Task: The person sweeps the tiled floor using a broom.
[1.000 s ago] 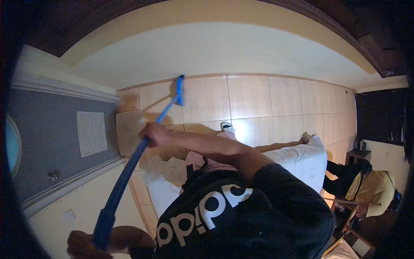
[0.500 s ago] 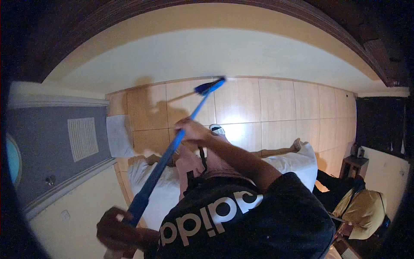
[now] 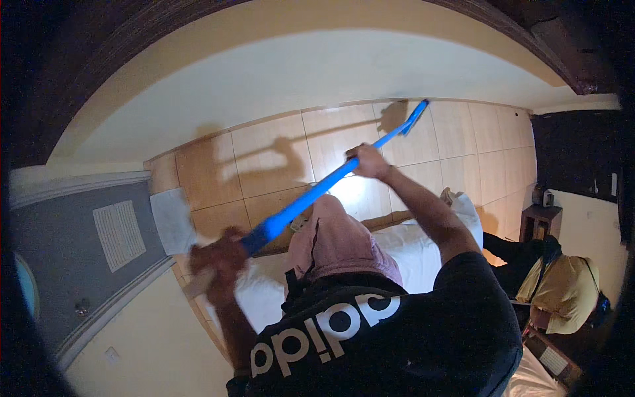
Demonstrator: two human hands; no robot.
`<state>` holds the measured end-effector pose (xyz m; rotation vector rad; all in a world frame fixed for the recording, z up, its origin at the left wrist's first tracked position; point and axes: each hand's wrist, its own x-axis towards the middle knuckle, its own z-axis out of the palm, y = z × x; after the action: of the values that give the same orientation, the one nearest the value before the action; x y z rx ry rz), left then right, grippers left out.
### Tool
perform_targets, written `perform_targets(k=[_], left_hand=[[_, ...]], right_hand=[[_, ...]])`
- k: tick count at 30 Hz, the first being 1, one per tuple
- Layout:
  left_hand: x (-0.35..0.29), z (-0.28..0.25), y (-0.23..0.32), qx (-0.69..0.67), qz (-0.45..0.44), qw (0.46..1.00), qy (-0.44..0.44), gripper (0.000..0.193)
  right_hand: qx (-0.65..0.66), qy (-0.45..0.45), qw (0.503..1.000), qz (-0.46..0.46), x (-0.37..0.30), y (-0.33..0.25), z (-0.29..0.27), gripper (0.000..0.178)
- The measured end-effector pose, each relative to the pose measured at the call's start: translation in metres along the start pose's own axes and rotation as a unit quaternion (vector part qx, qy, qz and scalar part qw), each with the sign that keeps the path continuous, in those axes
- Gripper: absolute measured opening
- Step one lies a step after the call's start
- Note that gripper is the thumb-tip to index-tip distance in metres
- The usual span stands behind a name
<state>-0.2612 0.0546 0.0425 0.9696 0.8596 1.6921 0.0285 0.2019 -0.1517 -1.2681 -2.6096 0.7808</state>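
A long blue broom (image 3: 311, 198) slants across my front, rising from lower left to upper right. My right hand (image 3: 369, 161) is closed round the shaft partway down. Near the thick top end, my left hand (image 3: 219, 261) wraps the handle, slightly blurred. The broom head (image 3: 415, 118) touches the tiled floor (image 3: 337, 132) beside the foot of the wall, its bristles mostly hidden. Shadows of my arms and the broom fall on the tiles.
A pale wall (image 3: 264, 92) runs along the far side. Behind my legs is a white-sheeted bed (image 3: 423, 255). At left are a grey door (image 3: 59, 218) and a pale mat (image 3: 173, 221). A person in yellow (image 3: 569, 291) sits at right, near a small dark cabinet (image 3: 542, 221).
The broom head has swept right along the wall's foot. Both hands have moved up and right with it, still gripping the handle, and the broom now lies at a flatter slant.
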Motion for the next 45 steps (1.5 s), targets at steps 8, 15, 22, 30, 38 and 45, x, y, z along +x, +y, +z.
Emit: perform_targets(k=[8, 15, 22, 30, 38, 45], left_hand=[[-0.048, -0.063, 0.197, -0.069, 0.324, 0.941, -0.070, 0.012], [-0.061, 0.031, 0.212, 0.153, 0.309, 0.888, -0.304, 0.014], [-0.052, 0.029, 0.134, -0.220, 0.328, 0.892, -0.220, 0.006], [-0.053, 0.056, 0.144, -0.040, 0.305, 0.937, -0.163, 0.014], [-0.052, 0.087, 0.120, 0.098, 0.390, 0.904, -0.146, 0.015], [-0.044, 0.076, 0.077, 0.072, 0.339, 0.935, 0.072, 0.019]], right_hand=[[0.195, 0.015, 0.960, -0.203, 0.060, -0.235, 0.069, 0.017], [0.256, -0.041, 0.901, -0.348, 0.049, -0.303, 0.079, 0.018], [0.154, -0.158, 0.953, -0.207, -0.008, -0.196, 0.067, 0.013], [0.127, -0.136, 0.972, -0.145, -0.022, -0.187, 0.020, 0.012], [0.162, -0.068, 0.952, -0.250, -0.023, -0.181, 0.025, 0.012], [0.212, -0.165, 0.957, -0.110, -0.050, -0.103, 0.040, 0.005]])
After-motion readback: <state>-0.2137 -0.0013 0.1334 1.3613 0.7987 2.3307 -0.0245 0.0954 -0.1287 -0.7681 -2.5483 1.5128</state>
